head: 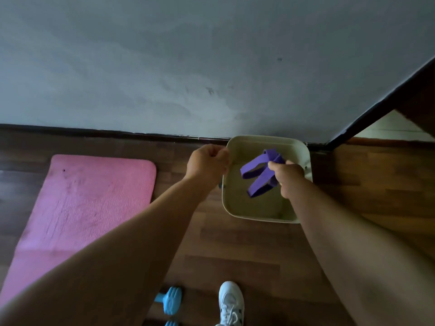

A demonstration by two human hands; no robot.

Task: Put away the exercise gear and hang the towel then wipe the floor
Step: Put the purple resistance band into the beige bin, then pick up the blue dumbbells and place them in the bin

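Right hand (pixel 288 178) pinches purple elastic resistance band (pixel 257 172) over cream square plastic bin (pixel 237 208) | left hand (pixel 208 162) curled at its left rim | left: pink foam mat (pixel 77 203), near blue dumbbell (pixel 170 300); towel, floor-wiping pending

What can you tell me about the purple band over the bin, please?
The purple band is a flat, matte strap, rubbery or woven by its look, bunched into several loops. The right hand pinches it at one end, so the loops hang above the open beige bin, apparently not yet resting on the bottom. Nothing else touches it; the left hand grips the bin's rim.
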